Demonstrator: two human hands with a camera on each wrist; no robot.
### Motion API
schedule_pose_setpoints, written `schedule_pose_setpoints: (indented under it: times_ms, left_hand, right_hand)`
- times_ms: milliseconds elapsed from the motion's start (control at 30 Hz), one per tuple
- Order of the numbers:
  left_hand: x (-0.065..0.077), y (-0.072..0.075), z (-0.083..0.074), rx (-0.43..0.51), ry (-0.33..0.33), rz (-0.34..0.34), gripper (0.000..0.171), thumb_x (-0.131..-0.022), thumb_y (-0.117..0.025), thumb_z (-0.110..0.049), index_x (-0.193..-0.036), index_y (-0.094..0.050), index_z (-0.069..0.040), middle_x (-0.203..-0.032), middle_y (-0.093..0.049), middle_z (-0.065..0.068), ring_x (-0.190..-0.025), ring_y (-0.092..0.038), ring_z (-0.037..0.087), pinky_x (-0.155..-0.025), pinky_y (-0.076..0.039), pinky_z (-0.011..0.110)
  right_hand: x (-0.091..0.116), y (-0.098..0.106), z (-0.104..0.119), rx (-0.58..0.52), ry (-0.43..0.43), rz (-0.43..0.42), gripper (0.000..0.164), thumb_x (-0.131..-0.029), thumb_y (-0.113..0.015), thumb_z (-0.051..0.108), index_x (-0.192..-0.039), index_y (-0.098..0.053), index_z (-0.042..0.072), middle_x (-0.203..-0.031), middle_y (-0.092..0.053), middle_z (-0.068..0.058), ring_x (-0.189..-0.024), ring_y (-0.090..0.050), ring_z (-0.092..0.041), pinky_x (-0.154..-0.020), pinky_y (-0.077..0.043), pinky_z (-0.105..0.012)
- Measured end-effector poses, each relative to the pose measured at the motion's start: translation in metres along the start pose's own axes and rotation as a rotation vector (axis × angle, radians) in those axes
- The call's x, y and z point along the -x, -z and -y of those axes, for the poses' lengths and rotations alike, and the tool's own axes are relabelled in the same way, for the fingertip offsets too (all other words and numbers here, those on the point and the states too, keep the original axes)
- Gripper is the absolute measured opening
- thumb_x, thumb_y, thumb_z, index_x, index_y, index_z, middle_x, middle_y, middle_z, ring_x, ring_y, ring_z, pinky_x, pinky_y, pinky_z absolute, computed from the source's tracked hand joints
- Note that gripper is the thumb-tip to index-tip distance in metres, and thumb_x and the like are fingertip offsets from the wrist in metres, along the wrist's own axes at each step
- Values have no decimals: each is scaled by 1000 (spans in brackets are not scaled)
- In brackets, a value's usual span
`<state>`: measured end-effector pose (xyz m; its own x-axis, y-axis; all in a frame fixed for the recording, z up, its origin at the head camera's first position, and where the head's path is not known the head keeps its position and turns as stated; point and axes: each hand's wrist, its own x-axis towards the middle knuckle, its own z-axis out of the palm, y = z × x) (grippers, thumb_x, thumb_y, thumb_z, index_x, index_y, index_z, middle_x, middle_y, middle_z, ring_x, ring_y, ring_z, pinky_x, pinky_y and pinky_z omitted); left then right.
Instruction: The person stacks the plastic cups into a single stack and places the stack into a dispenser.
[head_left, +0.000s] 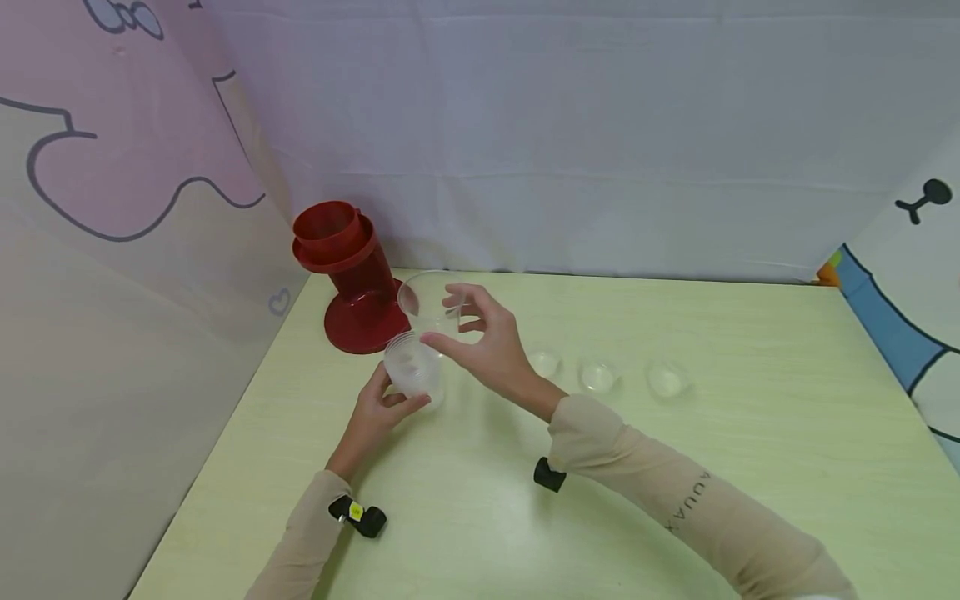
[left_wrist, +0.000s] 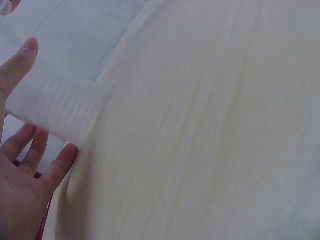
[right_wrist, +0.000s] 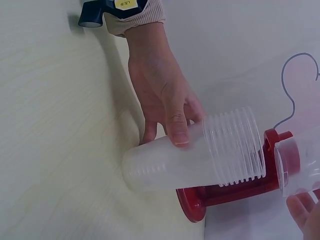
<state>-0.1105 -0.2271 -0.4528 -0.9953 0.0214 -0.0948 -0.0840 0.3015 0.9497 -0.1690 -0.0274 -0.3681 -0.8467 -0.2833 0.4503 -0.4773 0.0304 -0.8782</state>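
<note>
My left hand grips a nested stack of clear plastic cups, fingers and thumb around its side. The stack's ribbed rims tilt up and away from me, and its base is close to the table. In the left wrist view, the thumb and fingers of that hand curve about the cloudy stack. Just above and right of the rims, my right hand holds a single clear plastic cup between thumb and fingers. In the right wrist view this cup is apart from the stack, with only fingertips of the right hand showing.
A red plastic stand with a round base and a wide upright tube stands at the table's back left, just behind the cups. Three clear cups sit in a row right of my right hand. Cloth walls border the pale table.
</note>
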Motion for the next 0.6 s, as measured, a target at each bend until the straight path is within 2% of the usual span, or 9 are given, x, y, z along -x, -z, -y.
schedule_pose_setpoints:
  times_ms: [167,267,600]
  left_hand:
    - [0,1,1,5,-10,4,75,-84,-73,-24,-145,-29,-21,-138,-44,6,-120,-49,29,-93,-48,39]
    - [0,1,0,4,-13,9,76,-84,-74,-25,-145,-29,-20,-138,-43,7,-120,-48,30,-93,-49,38]
    - [0,2,2,7,-19,17,77,-83,-74,-25,-145,-28,-19,-138,-43,9,-118,-51,32,-91,-49,37]
  right_hand:
    - [-1,-2,-4,-6,3,8,57,-74,-82,19,-124,-55,10,-107,-62,-1,-95,-60,-13,-80,-54,-42]
    - [-1,-2,-3,-10,-1,13,57,-74,-82,19,-123,-54,9,-107,-62,-1,-95,-59,-13,-81,-53,-44]
    - [-3,-7,-2,-1,-1,42,58,-75,-82,19,-125,-54,11,-110,-60,-3,-98,-59,-16,-82,-54,-40]
